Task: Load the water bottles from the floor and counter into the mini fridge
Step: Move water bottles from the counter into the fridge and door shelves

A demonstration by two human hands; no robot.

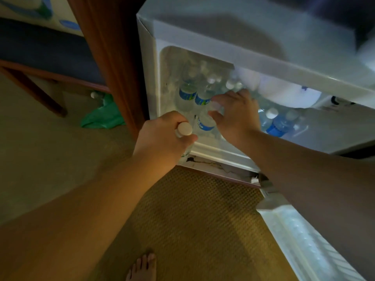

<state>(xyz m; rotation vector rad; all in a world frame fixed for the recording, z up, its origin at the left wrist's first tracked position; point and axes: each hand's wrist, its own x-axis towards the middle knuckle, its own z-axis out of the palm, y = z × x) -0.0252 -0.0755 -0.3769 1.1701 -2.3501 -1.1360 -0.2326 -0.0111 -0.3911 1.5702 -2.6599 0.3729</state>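
The left hand (162, 134) comes in at the mini fridge (203, 37) with a water bottle (183, 129) in its grip, fingers clamped round the neck just under the white cap. The cap points back toward the camera, so the bottle's long axis runs away from us and down, base first toward the fridge floor. It hangs right at the front lip of the cabinet, on the left side of the opening.

The right hand (237, 116) is already inside, fingers spread and not closed on anything, resting against the standing bottles (194, 94). It looks to be holding them back, or steadying the front bottle (206, 123) with the blue band, which stands touching its thumb.

That is the relation to watch: the free spot seems to lie just ahead and slightly right of the left hand, between the left wall and that front bottle. The left hand is plainly the nearer one, so a short push forward and down should seat it, I'd say.

More bottles lie on their sides to the right (278, 124), beneath a white bundle (284, 94). The labels are blue with a green touch, but the print is too blurred to read. The door (304, 236) stands open at the right, and a green bag (103, 114) sits on the floor to the left.
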